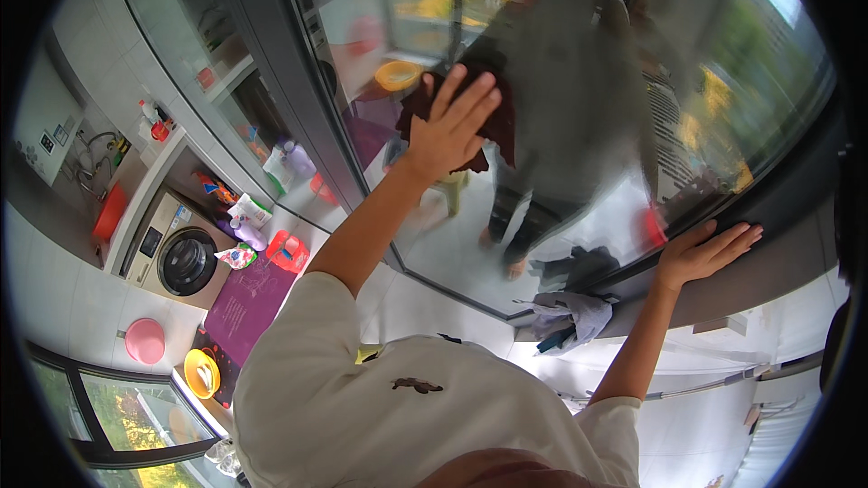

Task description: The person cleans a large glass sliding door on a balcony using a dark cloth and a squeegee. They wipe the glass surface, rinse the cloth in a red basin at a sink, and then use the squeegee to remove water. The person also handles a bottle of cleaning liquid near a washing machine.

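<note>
My left hand (447, 125) lies spread over a dark red cloth (500, 125), holding it flat against a large glass panel (576, 149). Part of the cloth is hidden under the palm and fingers. The glass mirrors a standing figure, a yellow basin and windows. Off to the right, my right hand (708, 251) rests on the dark frame (766, 196) along the panel's edge, holding nothing. Below the panel, a grey cloth (569, 318) hangs between my two arms.
At left, a washing machine (180, 247) stands under a counter beside a purple mat (247, 305). Bottles, bags and a red container (288, 251) sit near it. A pink basin (144, 341) and yellow basin (202, 373) lie lower. A metal pole (705, 383) crosses the lower right.
</note>
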A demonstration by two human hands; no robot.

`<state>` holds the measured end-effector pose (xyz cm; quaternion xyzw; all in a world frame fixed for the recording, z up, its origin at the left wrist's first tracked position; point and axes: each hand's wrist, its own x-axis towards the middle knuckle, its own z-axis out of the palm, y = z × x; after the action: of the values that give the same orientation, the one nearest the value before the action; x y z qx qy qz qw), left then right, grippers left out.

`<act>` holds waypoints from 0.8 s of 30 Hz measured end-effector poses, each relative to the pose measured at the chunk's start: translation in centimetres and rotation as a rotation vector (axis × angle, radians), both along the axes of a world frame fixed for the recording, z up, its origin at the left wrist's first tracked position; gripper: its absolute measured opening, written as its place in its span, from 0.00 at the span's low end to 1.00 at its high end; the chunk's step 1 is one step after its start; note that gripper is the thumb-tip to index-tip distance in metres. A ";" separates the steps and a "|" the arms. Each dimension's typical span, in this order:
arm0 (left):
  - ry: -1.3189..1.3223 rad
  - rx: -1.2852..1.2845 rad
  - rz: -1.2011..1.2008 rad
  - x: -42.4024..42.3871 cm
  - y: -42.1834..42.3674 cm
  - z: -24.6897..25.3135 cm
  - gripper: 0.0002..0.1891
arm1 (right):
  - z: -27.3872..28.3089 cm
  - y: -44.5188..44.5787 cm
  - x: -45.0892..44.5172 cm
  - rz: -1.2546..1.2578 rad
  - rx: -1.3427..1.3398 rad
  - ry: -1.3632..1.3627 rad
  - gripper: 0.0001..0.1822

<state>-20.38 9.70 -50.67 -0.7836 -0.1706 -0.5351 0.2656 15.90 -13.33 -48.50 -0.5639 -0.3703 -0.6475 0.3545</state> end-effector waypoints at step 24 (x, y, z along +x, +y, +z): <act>-0.536 -0.277 -0.074 7.2 -3.8 4.9 0.27 | -0.2 0.1 0.2 -0.041 0.013 -0.028 0.29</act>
<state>-13.16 5.88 -45.79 -0.6490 -0.2773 -0.7036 0.0823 16.15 -13.22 -48.75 -0.5599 -0.3591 -0.6650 0.3396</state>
